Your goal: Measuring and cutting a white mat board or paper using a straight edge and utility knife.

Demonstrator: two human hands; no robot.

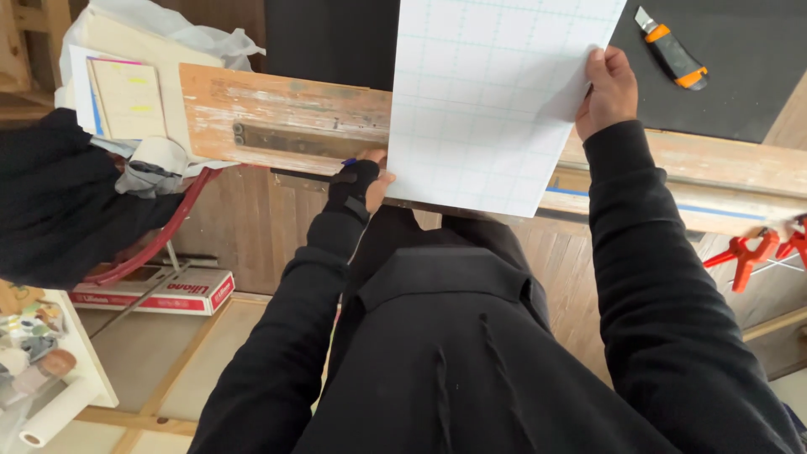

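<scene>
leftmost, one white shelf corner (80, 353) carrying small painted bits too blurred to name, plus one paper roll (55, 416) with a cork-coloured knob just beside it. on the floor nearby, one flat red-and-white box (168, 292), closed, contents hidden. above, one stack of white boards (126, 84) topped by a pale sheet with yellow marks, one crumpled plastic bag (206, 38) behind it, one red curved hose (164, 231) dropping below the bench edge. next, one worn wooden plank (286, 118) with a dark metal strip along it. left hand (361, 181), in a dark fingerless glove, clenched on the lower left corner of one white gridded sheet (492, 92), a dark pen-like tip poking out by the thumb, too small to tell more. sheet lifted over the bench edge, tilted, spanning between both hands. right hand (607, 88) pinching the sheet's right edge, thumb on the front, fingers behind. beyond, one black mat (731, 92) with one orange-and-grey utility knife (672, 50) lying on it, well apart from the hand. far right, two orange spring clamps (756, 252) touching at the bench's lower edge.
</scene>
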